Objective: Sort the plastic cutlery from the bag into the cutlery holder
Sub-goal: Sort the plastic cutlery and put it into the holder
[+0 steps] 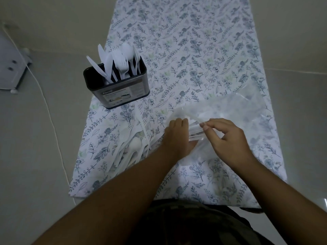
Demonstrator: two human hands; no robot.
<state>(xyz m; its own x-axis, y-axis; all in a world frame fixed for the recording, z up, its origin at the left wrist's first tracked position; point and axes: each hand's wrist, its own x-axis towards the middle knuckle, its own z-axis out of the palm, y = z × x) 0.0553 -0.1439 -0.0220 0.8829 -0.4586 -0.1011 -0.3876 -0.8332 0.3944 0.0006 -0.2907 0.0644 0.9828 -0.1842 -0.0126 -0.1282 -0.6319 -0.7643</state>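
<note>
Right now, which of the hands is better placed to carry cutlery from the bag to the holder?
Probably the left hand: it grips a bundle of cutlery at the bag's mouth, and the holder stands on its side. The right hand pinches the bag.

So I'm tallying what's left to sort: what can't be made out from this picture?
- Head view: how much cutlery is left in the clear bag; both hands cover its mouth.
- Left hand: its fingertips are hidden in the bag, so its grip is unclear.
- Right hand pinches the bag's film.
- Loose pile of cutlery: pieces overlap, no count.
- Cutlery holder: dividers and handles hidden by its wall; label too small.
</note>
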